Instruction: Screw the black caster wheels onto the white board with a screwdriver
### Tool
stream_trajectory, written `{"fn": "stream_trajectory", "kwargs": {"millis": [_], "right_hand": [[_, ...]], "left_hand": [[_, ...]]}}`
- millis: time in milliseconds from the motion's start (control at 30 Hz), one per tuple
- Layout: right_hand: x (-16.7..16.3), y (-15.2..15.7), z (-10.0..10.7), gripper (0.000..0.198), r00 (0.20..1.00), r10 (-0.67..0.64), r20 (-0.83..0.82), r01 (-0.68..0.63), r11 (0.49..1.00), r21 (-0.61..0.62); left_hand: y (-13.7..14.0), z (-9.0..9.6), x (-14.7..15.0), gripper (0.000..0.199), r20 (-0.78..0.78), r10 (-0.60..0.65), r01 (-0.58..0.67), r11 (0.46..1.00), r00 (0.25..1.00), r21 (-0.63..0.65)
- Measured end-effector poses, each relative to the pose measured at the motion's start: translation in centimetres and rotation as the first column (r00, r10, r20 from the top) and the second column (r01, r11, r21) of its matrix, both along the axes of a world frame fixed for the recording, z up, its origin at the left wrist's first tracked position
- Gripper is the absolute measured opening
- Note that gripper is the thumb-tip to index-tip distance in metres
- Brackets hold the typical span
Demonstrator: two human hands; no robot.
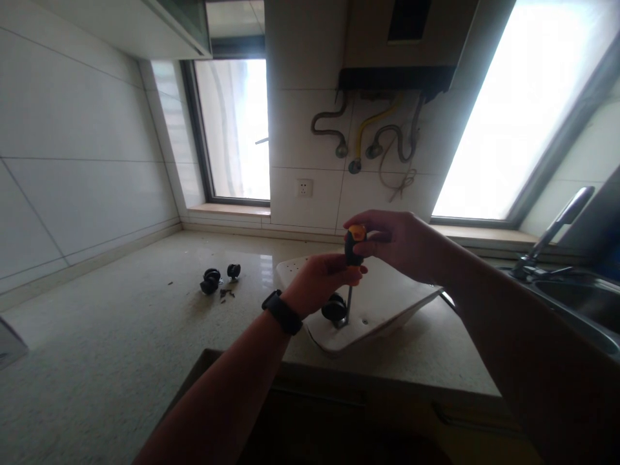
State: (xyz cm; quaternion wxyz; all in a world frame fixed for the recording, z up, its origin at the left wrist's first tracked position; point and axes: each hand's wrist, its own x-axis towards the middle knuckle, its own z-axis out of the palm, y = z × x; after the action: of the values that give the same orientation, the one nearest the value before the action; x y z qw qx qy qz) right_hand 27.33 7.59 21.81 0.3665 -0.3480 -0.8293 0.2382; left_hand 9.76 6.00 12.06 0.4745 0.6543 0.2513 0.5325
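A screwdriver (356, 248) with a yellow-and-black handle stands nearly upright, its shaft reaching down to the metal plate of a black caster wheel (334, 307). The caster sits at the near corner of a white plastic panel (387, 290) lying on the counter. My right hand (387, 239) is closed around the top of the handle, finger and thumb on opposite sides. Lower down, my left hand (322, 281), with a black watch on the wrist, is closed around the handle's base. The screw under the tip is too small to make out.
Several loose black casters (211, 281) lie on the counter (145, 310) to the left, beside a few small brown screws (227, 294). To the right is a sink (586, 310) with a faucet (552, 226). A water heater (407, 39) with hoses hangs on the wall.
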Motion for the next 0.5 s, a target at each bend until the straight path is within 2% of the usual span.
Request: {"fn": "stream_trajectory", "kwargs": {"millis": [100,167,300,400,500], "right_hand": [[0.1,0.5,-0.4,0.034,0.99,-0.129,-0.054,0.13,0.991,0.026],[0.3,1.0,-0.9,0.035,0.983,-0.164,-0.078,0.165,0.986,0.019],[0.5,1.3,-1.5,0.035,0.985,-0.122,-0.118,0.123,0.992,0.002],[0.8,0.8,-1.2,0.038,0.967,-0.101,-0.233,0.097,0.995,-0.028],[1.8,0.2,-1.0,0.035,0.918,-0.148,-0.367,0.143,0.989,-0.039]], "left_hand": [[-0.2,-0.3,0.1,0.034,0.129,-0.125,0.134,0.989,0.984,-0.063],[-0.2,-0.4,0.1,0.04,0.158,-0.164,0.178,0.981,0.974,-0.081],[-0.2,-0.3,0.1,0.043,0.034,-0.082,0.083,0.997,0.996,0.0],[-0.3,-0.3,-0.2,0.044,-0.036,-0.015,0.018,0.997,0.999,0.082],[-0.5,-1.0,-1.2,0.045,-0.119,0.094,-0.081,0.991,0.989,0.108]]}}
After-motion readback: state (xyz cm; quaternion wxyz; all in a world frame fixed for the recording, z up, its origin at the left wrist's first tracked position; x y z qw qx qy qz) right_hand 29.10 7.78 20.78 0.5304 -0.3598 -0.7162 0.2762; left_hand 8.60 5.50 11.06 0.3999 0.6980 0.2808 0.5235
